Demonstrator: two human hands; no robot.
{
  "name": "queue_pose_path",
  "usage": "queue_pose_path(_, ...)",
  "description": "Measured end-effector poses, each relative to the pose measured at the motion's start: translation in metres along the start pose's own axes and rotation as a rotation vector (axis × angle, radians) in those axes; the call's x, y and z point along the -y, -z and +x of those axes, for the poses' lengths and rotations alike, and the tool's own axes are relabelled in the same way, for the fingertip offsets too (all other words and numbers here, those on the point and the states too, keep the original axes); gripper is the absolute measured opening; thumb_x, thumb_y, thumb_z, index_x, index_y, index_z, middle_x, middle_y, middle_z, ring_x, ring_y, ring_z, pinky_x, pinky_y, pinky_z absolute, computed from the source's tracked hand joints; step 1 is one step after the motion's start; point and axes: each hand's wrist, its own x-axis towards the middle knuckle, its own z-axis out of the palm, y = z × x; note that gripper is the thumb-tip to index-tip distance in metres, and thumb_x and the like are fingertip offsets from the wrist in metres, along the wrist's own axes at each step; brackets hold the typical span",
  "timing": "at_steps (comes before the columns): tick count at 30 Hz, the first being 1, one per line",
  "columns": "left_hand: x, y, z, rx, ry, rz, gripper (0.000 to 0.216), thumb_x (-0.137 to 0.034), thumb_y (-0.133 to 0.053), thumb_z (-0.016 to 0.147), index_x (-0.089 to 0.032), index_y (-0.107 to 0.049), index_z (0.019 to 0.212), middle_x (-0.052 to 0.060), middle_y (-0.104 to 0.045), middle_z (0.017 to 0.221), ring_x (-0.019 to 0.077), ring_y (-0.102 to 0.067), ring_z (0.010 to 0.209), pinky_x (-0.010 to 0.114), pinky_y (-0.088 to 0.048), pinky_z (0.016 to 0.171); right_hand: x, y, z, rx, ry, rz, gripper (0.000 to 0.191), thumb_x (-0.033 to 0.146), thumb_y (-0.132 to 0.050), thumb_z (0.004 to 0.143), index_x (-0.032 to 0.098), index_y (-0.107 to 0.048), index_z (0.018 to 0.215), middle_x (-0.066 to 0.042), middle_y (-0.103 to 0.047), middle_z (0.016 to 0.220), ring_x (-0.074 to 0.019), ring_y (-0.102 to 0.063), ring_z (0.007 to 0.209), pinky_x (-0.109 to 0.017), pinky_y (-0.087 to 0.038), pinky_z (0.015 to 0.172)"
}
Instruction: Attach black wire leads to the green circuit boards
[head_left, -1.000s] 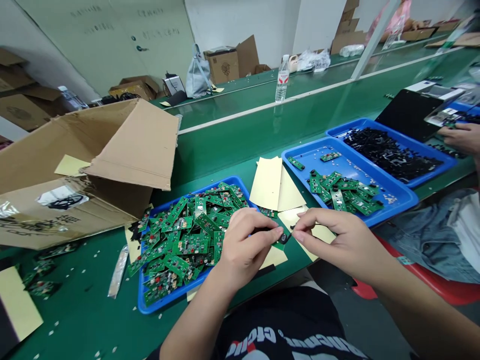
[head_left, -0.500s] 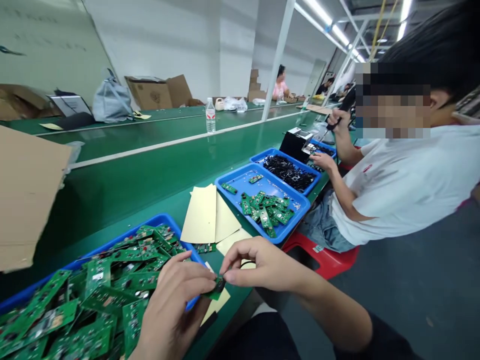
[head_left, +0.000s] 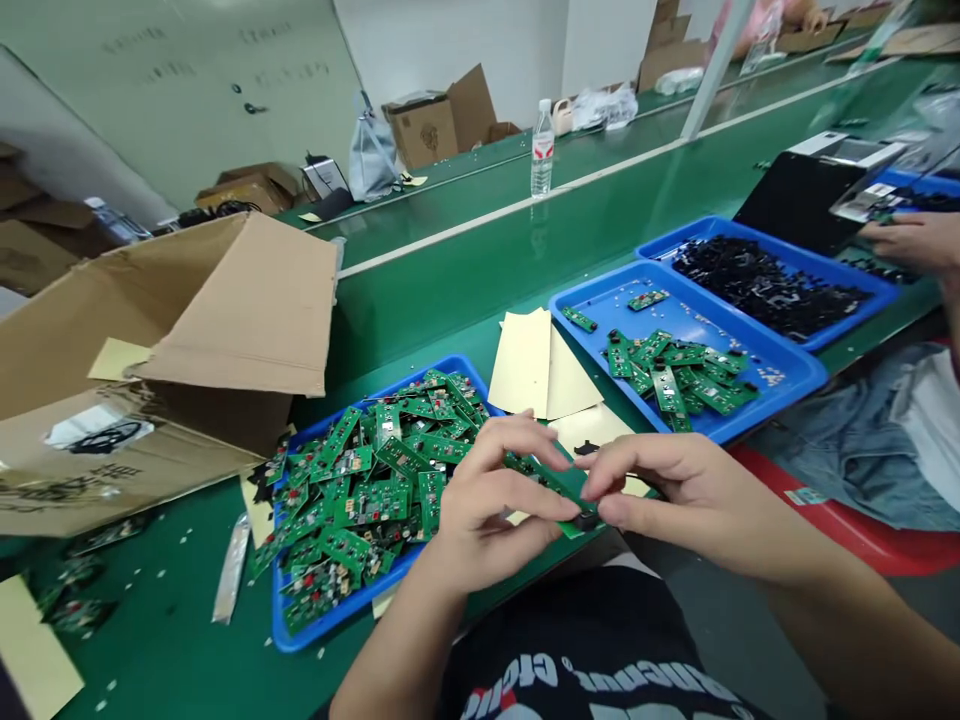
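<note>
Both my hands meet over the front edge of the green bench. My left hand (head_left: 491, 500) is closed on a small green circuit board (head_left: 559, 482), gripping it from the left. My right hand (head_left: 675, 495) pinches a small black part (head_left: 586, 520) at the board's right end. Just left of my hands stands a blue tray (head_left: 300, 632) heaped with several green circuit boards (head_left: 375, 480).
An open cardboard box (head_left: 187, 330) lies at the left. Yellow paper sheets (head_left: 536, 362) lie behind my hands. To the right stand a blue tray with boards (head_left: 592, 300) and a blue tray of black parts (head_left: 885, 298). A co-worker's hand (head_left: 904, 240) rests at the far right. A water bottle (head_left: 541, 148) stands behind.
The camera swung right toward the co-worker, then back down to the bench. My hands stayed together on the board; the right fingertips now press the black part at its end.
</note>
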Motion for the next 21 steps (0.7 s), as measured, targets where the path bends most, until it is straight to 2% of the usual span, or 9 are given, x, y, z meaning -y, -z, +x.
queue_pose_path(4, 0.005, -0.005, -0.007, -0.135, -0.005, 0.231, 0.015, -0.012, -0.058, 0.085, -0.025, -0.066, 0.082, 0.004, -0.050, 0.113, 0.0217, -0.048, 0.113, 0.050, -0.039, 0.103, 0.001, -0.010, 0.000, -0.109, 0.127, -0.079, 0.009, 0.021, -0.060, 0.086, 0.024, -0.068, 0.083, 0.001, -0.071, 0.079, -0.0128, -0.067, 0.077, -0.019, -0.052, 0.066)
queue_pose_path(6, 0.004, -0.008, -0.011, -0.211, -0.014, 0.419, 0.024, -0.009, -0.055, 0.085, -0.027, -0.069, 0.090, 0.005, -0.045, 0.116, 0.0226, -0.045, 0.112, 0.048, -0.040, 0.098, -0.001, -0.014, 0.000, -0.171, 0.213, -0.115, 0.009, 0.017, -0.060, 0.085, 0.023, -0.067, 0.084, 0.001, -0.071, 0.079, -0.0132, -0.067, 0.077, -0.021, -0.053, 0.067)
queue_pose_path(8, 0.002, -0.011, -0.012, -0.248, -0.020, 0.541, 0.029, -0.009, -0.055, 0.085, -0.028, -0.068, 0.102, 0.005, -0.043, 0.111, 0.0211, -0.046, 0.105, 0.041, -0.045, 0.089, -0.003, -0.017, 0.000, -0.237, 0.299, -0.156, 0.010, 0.014, -0.060, 0.085, 0.023, -0.065, 0.086, 0.001, -0.070, 0.080, -0.0132, -0.067, 0.077, -0.022, -0.054, 0.070)
queue_pose_path(11, -0.002, -0.015, -0.011, -0.163, -0.003, 0.545, 0.040, -0.009, -0.054, 0.087, -0.024, -0.057, 0.124, 0.007, -0.045, 0.107, 0.0184, -0.050, 0.099, 0.032, -0.051, 0.081, -0.004, -0.020, 0.001, -0.330, 0.397, -0.233, 0.013, 0.011, -0.059, 0.084, 0.023, -0.064, 0.087, 0.000, -0.070, 0.080, -0.0137, -0.066, 0.081, -0.024, -0.053, 0.073)
queue_pose_path(14, -0.002, -0.016, -0.010, -0.064, 0.028, 0.460, 0.050, -0.011, -0.050, 0.090, -0.018, -0.041, 0.138, 0.009, -0.052, 0.110, 0.0174, -0.053, 0.102, 0.030, -0.052, 0.084, -0.005, -0.021, 0.003, -0.373, 0.436, -0.295, 0.013, 0.010, -0.059, 0.084, 0.021, -0.064, 0.086, 0.001, -0.068, 0.075, -0.0131, -0.064, 0.075, -0.025, -0.052, 0.068)
queue_pose_path(17, -0.002, -0.015, -0.010, -0.039, 0.041, 0.411, 0.046, -0.011, -0.050, 0.091, -0.019, -0.044, 0.136, 0.009, -0.059, 0.111, 0.0166, -0.057, 0.102, 0.030, -0.054, 0.085, -0.004, -0.020, 0.004, -0.378, 0.429, -0.322, 0.011, 0.011, -0.059, 0.084, 0.021, -0.064, 0.083, 0.001, -0.067, 0.071, -0.0117, -0.061, 0.065, -0.024, -0.050, 0.061)
queue_pose_path(21, -0.002, -0.013, -0.009, -0.022, 0.030, 0.392, 0.042, -0.006, -0.055, 0.086, -0.017, -0.052, 0.127, 0.010, -0.062, 0.115, 0.0160, -0.060, 0.105, 0.029, -0.054, 0.088, -0.004, -0.018, 0.002, -0.383, 0.338, -0.341, 0.009, 0.013, -0.060, 0.084, 0.021, -0.066, 0.085, 0.000, -0.071, 0.077, -0.0124, -0.065, 0.069, -0.021, -0.052, 0.061)
